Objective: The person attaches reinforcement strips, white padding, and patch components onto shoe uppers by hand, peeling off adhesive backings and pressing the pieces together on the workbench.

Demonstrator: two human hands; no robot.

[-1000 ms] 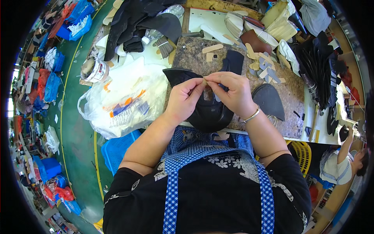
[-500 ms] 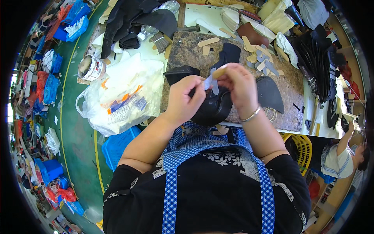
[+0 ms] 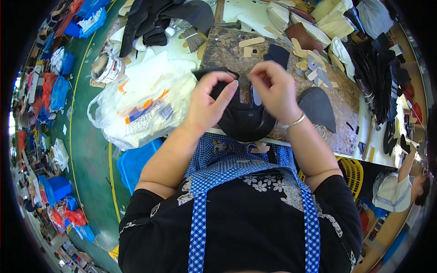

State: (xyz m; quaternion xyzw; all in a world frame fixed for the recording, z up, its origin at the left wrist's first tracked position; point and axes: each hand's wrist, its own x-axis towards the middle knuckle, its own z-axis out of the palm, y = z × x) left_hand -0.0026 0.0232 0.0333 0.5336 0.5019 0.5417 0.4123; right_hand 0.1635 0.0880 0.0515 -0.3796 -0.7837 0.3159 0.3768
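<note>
My left hand is curled, thumb and index fingertips close together; whatever lies between them is too small to name. Beside it my right hand has its fingers bent into a blurred pinch, and I cannot make out what they hold. Below and between the hands lies a glossy black curved piece, like a shoe part, at the table's near edge. A grey rounded strip shows by my right fingers, over this piece. Behind my left fingers sits another black piece, partly hidden.
A worn board carries tan and grey strips and a dark half-round piece. To the left are a stuffed plastic bag, a tub and a brush. Black material hangs at right; another person is beyond.
My hands have moved apart. The tan strip and the pale strip seen between my fingertips no longer show there. The view has shifted slightly.
</note>
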